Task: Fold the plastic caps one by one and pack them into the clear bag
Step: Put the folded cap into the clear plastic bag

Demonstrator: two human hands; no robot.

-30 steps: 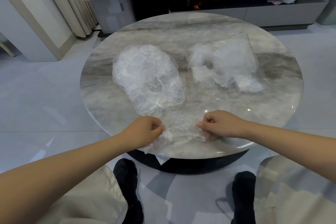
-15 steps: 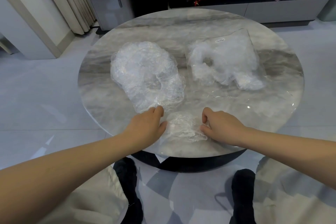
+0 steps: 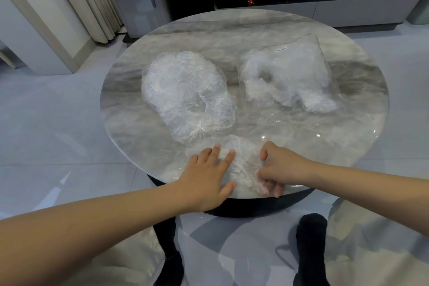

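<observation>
A round marble table (image 3: 139, 90) stands before a low cabinet (image 3: 336, 10) and curtain (image 3: 92, 0).

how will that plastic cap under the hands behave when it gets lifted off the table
The plastic cap is thin, crinkled film, so it will probably flop and sag. It looks very light and may spring open, which would explain the left hand pressing it flat. On the glossy table it could slide easily.

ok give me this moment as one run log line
step: folding one plastic cap | left hand: flat, pressing cap | right hand: pinching cap edge | loose caps pile: untouched | clear bag: partly filled
</observation>
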